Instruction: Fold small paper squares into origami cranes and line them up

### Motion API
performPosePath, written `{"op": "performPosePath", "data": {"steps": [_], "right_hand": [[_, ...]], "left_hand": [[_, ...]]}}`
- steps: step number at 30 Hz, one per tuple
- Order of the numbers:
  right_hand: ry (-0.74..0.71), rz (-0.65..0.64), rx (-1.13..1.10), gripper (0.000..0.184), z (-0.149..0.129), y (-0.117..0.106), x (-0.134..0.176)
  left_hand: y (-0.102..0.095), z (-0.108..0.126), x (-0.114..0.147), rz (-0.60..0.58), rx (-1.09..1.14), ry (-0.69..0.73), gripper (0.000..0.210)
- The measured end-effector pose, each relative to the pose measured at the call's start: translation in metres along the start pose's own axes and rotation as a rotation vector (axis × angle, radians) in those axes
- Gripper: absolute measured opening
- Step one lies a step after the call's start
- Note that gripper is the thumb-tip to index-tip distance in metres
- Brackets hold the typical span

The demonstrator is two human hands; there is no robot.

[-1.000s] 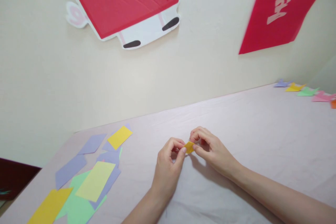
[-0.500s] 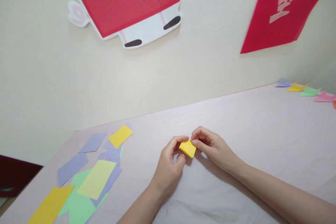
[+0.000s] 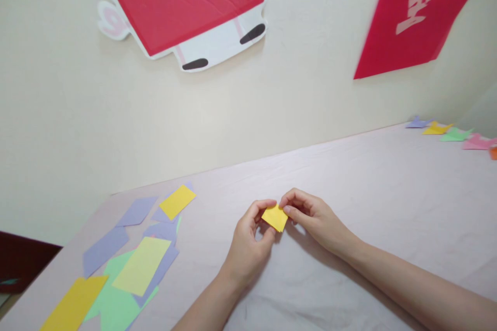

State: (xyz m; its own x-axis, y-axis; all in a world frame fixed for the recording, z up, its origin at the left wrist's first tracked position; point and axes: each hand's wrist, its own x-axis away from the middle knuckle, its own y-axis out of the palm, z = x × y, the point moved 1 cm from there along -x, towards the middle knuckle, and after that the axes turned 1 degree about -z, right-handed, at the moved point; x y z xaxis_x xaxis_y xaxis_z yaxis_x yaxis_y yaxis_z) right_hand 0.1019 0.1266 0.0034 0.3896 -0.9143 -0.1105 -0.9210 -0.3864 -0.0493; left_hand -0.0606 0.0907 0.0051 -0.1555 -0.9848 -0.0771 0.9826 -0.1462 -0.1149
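A small folded piece of yellow paper (image 3: 275, 217) is held between my two hands, just over the cloth-covered table (image 3: 334, 181). My left hand (image 3: 250, 240) grips its left side, index finger along the top edge and thumb near the bottom corner. At the paper's right corner, my right hand (image 3: 310, 214) pinches it between thumb and index finger. The paper's underside and the fingertips behind it are hidden.
Loose sheets lie at the left: purple (image 3: 104, 251), green (image 3: 116, 302), pale yellow (image 3: 143, 265) and yellow (image 3: 177, 201). Folded paper figures, among them a green one (image 3: 455, 135), line the far right by the wall (image 3: 186, 124). Red decorations (image 3: 423, 15) hang above.
The yellow paper has turned slightly in my fingers, its lower corner now nearer my left thumb. Both hands keep their hold. The whole view has shifted a little.
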Motion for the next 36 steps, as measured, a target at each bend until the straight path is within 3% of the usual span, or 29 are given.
{"op": "performPosePath", "data": {"steps": [13, 22, 36], "right_hand": [[-0.059, -0.035, 0.106, 0.018, -0.0021, -0.0017, 0.0027], [-0.066, -0.099, 0.043, 0.016, -0.0013, -0.0004, 0.0038], [0.014, -0.102, -0.058, 0.017, -0.0002, 0.0029, 0.0029]], "left_hand": [[-0.0045, -0.0021, -0.0027, 0.073, -0.019, -0.031, 0.019], [-0.0051, -0.0035, -0.0029, 0.147, 0.004, -0.038, 0.016], [-0.0027, -0.0043, -0.0003, 0.119, -0.034, -0.009, 0.016]]}}
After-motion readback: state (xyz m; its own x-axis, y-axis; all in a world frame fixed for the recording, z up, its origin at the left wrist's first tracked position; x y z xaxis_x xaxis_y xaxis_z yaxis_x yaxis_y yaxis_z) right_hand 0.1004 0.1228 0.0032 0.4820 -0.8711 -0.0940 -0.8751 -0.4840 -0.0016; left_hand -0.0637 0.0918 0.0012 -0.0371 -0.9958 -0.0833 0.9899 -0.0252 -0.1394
